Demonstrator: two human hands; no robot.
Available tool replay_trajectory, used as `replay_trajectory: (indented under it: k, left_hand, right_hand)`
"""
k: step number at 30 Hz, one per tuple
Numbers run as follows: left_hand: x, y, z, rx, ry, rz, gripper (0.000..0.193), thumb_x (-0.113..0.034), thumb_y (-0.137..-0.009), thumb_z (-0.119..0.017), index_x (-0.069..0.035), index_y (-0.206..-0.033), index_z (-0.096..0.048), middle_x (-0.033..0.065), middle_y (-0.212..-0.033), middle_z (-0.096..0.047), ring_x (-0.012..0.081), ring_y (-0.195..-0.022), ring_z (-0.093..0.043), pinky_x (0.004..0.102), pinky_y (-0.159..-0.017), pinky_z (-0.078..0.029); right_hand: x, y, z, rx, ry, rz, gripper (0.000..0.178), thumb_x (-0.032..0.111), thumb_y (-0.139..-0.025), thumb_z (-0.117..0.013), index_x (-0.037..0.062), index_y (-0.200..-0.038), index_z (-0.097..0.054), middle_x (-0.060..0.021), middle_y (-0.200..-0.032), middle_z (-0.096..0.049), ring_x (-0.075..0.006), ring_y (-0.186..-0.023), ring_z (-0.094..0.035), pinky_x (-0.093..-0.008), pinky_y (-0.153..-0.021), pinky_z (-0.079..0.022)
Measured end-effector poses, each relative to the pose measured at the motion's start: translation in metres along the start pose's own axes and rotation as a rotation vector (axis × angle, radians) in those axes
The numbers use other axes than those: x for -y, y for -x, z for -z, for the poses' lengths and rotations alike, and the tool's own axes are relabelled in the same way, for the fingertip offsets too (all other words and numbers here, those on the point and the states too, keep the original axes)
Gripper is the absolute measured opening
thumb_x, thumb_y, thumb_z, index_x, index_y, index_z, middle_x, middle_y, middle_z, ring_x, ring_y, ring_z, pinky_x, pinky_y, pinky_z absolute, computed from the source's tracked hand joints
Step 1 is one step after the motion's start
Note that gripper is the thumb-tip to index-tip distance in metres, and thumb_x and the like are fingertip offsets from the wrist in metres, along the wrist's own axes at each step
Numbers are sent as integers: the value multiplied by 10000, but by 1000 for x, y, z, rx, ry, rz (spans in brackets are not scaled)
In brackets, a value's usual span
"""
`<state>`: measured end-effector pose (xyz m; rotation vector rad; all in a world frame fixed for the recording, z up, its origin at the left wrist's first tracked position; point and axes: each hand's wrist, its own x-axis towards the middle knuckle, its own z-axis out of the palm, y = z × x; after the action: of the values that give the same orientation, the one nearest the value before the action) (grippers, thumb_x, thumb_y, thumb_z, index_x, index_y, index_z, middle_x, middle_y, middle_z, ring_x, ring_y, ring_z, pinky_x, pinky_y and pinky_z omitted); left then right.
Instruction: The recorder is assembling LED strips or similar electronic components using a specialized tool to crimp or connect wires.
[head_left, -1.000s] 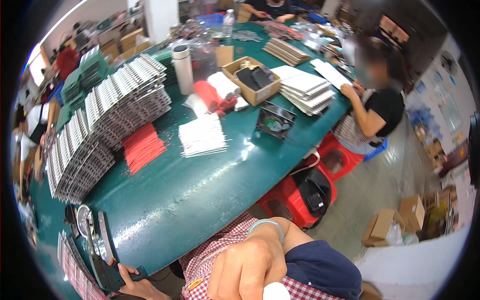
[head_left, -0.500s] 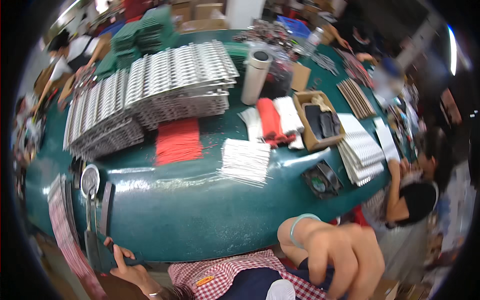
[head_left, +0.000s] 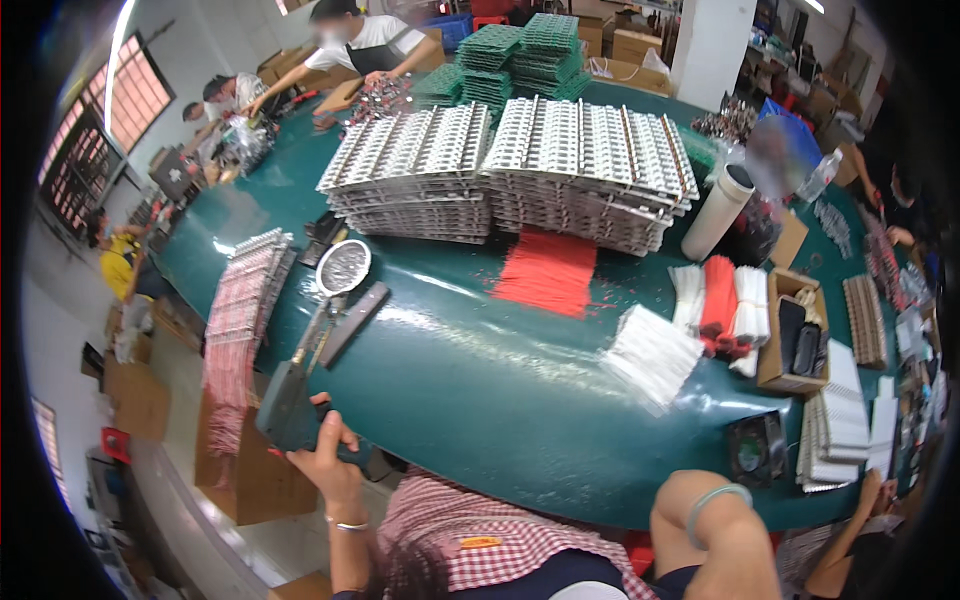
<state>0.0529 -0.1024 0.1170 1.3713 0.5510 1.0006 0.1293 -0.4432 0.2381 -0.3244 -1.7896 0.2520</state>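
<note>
My left hand [head_left: 328, 458] is wrapped round the handle of a gun-shaped tool [head_left: 288, 402] with a dark grey-green body. Long metal rods run forward from that body to a round metal cup [head_left: 343, 268] over the green table [head_left: 450, 400]. Beside the rods lies a dark flat bar [head_left: 355, 325]. My right hand [head_left: 738, 555], below a pale green bangle [head_left: 712, 502], is bent back toward my body at the table's near edge. Its fingers are cut off by the lower edge of the view. Bundles of pink and white wires [head_left: 235, 340] hang over the table's left edge.
White slotted panels [head_left: 580, 150] stand stacked beyond red strips [head_left: 548, 272] and white strips [head_left: 652, 352]. A flask [head_left: 718, 213], a cardboard box [head_left: 790, 372] and a black fan [head_left: 757, 447] are on the right. Other people [head_left: 375, 45] work around the table.
My view has swung left, so the table's things sit farther right in the picture. My right hand's fingers have left the view. My left hand stays on the gun-shaped tool.
</note>
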Motion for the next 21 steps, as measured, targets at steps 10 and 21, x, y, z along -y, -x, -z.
replay_trajectory:
  k: [10, 21]
  left_hand:
    - [4, -3, 4, 83, 36, -20, 261, 59, -826, -575, 75, -1086, -560, 79, -782, -546, 98, -477, -440, 218, -442, -352]
    - [29, -37, 61, 235, 132, 76, 280, 10, -897, -566, 97, -1162, -542, 24, -643, -488, 57, -516, -406, 193, -476, -319]
  right_hand:
    - [4, 21, -20, -120, -393, 349, 134, 67, -824, -640, -20, -723, -623, -150, -737, -618, -222, -566, -585, -316, -465, -381]
    - [-118, 38, -8, -1165, -64, -242, 584, 79, -828, -657, 14, -1349, -404, -117, -1364, -451, -145, -983, -527, -269, -760, -459]
